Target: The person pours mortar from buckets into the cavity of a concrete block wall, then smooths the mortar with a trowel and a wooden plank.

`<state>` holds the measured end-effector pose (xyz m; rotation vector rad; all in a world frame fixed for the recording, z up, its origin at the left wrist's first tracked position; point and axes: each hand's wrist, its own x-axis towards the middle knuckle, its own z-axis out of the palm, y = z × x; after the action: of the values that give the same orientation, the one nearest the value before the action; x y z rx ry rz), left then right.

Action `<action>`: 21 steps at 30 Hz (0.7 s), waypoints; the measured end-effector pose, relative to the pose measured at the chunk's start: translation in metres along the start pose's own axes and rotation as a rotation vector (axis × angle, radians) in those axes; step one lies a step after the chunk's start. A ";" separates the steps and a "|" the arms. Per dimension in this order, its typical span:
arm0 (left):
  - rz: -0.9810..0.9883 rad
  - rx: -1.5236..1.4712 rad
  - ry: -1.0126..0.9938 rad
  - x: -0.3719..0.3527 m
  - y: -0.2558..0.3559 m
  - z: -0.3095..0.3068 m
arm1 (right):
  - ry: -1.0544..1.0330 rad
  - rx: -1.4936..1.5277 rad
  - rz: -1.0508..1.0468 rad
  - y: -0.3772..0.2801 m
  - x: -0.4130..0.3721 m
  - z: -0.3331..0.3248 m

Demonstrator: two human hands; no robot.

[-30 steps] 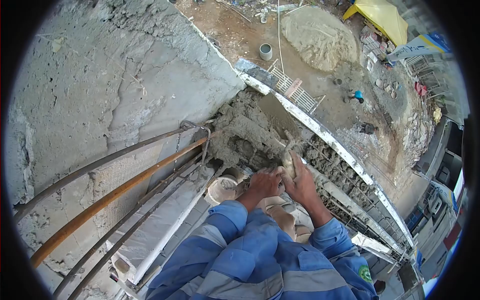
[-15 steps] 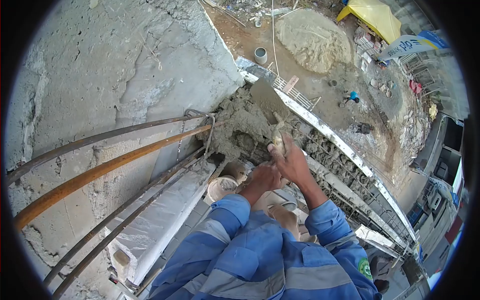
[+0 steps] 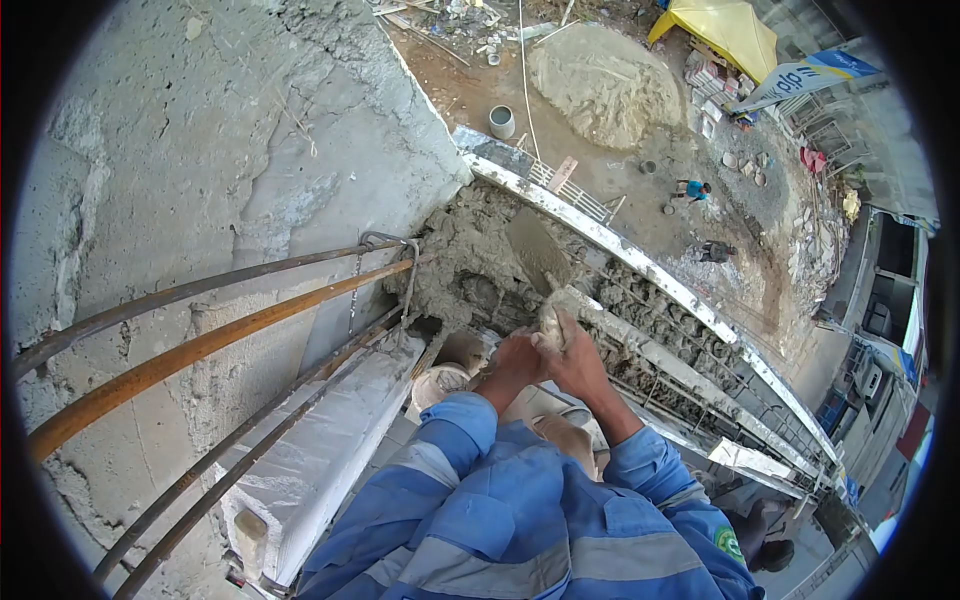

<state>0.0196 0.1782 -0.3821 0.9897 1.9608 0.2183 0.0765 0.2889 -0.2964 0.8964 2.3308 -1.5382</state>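
Wet concrete [image 3: 450, 240] fills the corner of a beam form with steel bars in it. A mortar-coated trowel [image 3: 535, 248] has its blade on this concrete, against the outer side of the form. My right hand [image 3: 577, 358] is closed round the trowel's caked handle. My left hand [image 3: 515, 360] is closed too, pressed against the right at the handle's lower end; its fingertips are partly hidden. Just below the left hand stands a mortar-smeared bucket [image 3: 437, 385].
Long bent rebars [image 3: 230, 350] reach in from the left beside a concrete wall [image 3: 330, 150]. Beyond the white form edge [image 3: 640, 250] is a drop to the ground, with a sand pile [image 3: 605, 85] and a person in blue [image 3: 692, 190]. A dark shape [image 3: 765, 535] is at lower right.
The trowel blade has come back from the form's outer edge, nearer to me, and lies flatter over the concrete. Both hands have moved slightly down and stayed together. The view has shifted slightly.
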 end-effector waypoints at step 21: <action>0.012 0.073 0.149 -0.004 -0.001 0.016 | 0.025 0.112 0.174 -0.018 0.003 0.028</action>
<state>0.0325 0.1715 -0.3893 1.0584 2.1120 0.2341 0.0592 0.2608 -0.2965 1.1190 2.1360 -1.6055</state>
